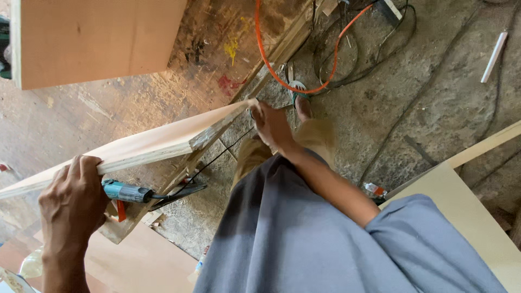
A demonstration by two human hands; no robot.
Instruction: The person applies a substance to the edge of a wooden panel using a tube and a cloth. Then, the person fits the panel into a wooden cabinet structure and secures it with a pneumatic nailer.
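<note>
Right now your left hand [70, 203] has its fingers [81, 165] clamped over the edge of the long pale plywood board [146, 144], while your right hand [271, 126] grips its far corner, fingers closed, holding it tilted above the worn wooden counter [65, 119] and teal power tool [126, 191].

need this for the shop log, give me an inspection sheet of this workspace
surface: rough concrete floor, stained wooden platform at left
job's things: long plywood board, held on edge
clutter: teal power tool under the board, white tube, small bottle, wood scraps
grippers: left hand grips the board's near edge; right hand holds its far corner
cables: orange cable and black cables looped on the floor
surroundings: wooden box top left, pale panel at right
</note>
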